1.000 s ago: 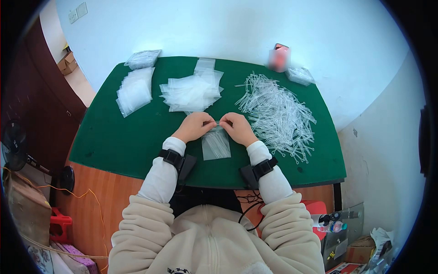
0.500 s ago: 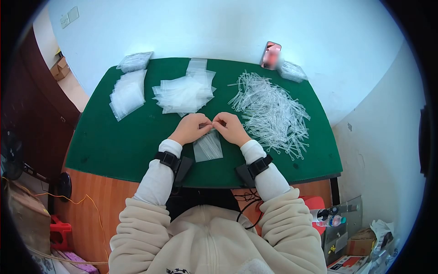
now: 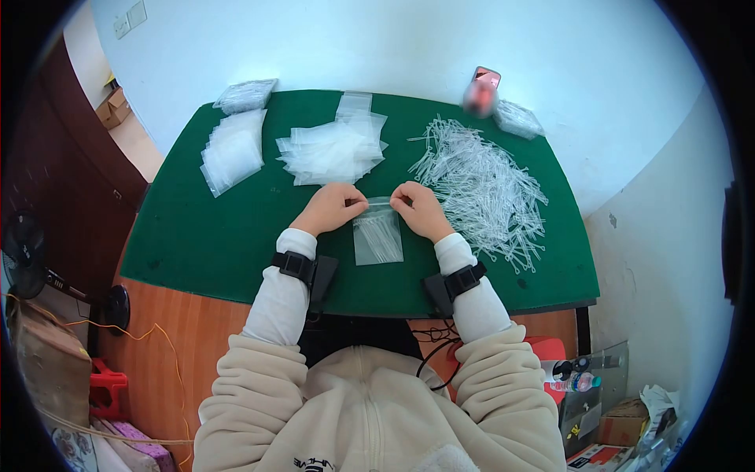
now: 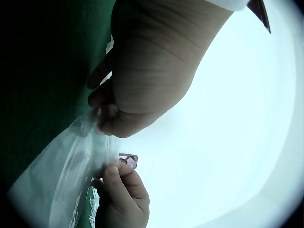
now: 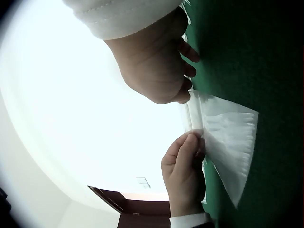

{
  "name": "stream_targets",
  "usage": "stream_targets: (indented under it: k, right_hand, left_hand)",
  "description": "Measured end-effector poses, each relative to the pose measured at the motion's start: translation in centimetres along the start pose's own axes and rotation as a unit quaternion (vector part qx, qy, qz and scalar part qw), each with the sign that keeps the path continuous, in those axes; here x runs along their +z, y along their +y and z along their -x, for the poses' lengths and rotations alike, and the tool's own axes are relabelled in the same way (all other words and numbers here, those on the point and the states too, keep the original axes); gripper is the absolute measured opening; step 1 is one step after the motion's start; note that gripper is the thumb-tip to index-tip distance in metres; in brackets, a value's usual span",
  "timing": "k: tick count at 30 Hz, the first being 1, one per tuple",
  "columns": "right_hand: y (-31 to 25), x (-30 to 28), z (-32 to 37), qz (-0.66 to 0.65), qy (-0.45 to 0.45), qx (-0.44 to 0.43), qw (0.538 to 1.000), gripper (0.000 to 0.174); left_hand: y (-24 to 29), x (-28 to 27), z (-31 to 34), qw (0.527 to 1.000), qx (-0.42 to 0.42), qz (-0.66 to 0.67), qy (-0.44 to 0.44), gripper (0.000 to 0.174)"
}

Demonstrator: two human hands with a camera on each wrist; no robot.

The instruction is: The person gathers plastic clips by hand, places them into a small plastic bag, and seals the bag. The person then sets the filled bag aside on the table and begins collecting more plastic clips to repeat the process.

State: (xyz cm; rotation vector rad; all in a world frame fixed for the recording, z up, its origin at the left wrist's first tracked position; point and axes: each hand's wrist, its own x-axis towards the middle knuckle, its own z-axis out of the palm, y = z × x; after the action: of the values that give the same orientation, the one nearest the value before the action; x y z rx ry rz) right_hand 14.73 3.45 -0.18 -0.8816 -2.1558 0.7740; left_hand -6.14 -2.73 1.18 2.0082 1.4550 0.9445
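A clear zip bag (image 3: 378, 237) with several thin clear sticks inside hangs or lies in front of me, its sealing strip at the top. My left hand (image 3: 332, 209) pinches its top left corner between thumb and fingertips. At the top right corner, my right hand (image 3: 422, 211) pinches the same strip. In the left wrist view the bag (image 4: 59, 175) stretches from the fingers of both hands. From the right wrist, the bag (image 5: 230, 137) slants over the green cloth, with the left hand (image 5: 183, 166) gripping its edge.
Loose clear sticks with looped ends (image 3: 487, 197) form a big heap at the right. Behind the hands lies a pile of flat bags (image 3: 334, 149), with a fanned stack of bags (image 3: 233, 153) to its left. A phone (image 3: 482, 90) leans against the wall beside a packed bundle (image 3: 518, 119).
Both hands have moved apart along the bag's top edge, from nearly touching at its middle to its two corners. The strip between them now shows.
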Motion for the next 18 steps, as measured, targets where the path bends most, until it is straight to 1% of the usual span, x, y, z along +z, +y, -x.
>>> stream_targets:
  k: [3,4,7,8,11,16,18]
  right_hand:
    - [-0.2,0.2,0.0,0.04,0.04,-0.102,0.993,0.01]
    - [-0.4,0.4,0.0,0.039,0.038,-0.103,0.993,0.01]
    - [-1.1,1.1,0.0,0.05,0.032,-0.183,0.981,0.01]
    - [-1.1,1.2,0.1,0.046,0.031,-0.183,0.982,0.01]
    - [-0.7,0.8,0.0,0.012,-0.008,-0.079,0.997,0.01]
    - [-0.1,0.1,0.0,0.008,-0.018,-0.053,0.998,0.01]
    - [0.2,-0.6,0.0,-0.004,-0.011,-0.03,0.999,0.01]
  left_hand:
    - [-0.2,0.2,0.0,0.999,0.025,-0.029,0.036,0.017]
    - [-0.2,0.4,0.0,0.999,0.023,-0.029,0.038,0.017]
    - [0.1,1.6,-0.4,0.991,0.112,-0.065,0.037,0.016]
    - [0.0,1.7,-0.3,0.991,0.109,-0.067,0.036,0.016]
    - [0.1,2.1,-0.5,0.99,0.112,-0.075,0.034,0.016]
    - [0.2,1.7,-0.4,0.991,0.102,-0.071,0.04,0.014]
    - [0.4,1.5,-0.2,0.997,0.055,-0.038,0.034,0.014]
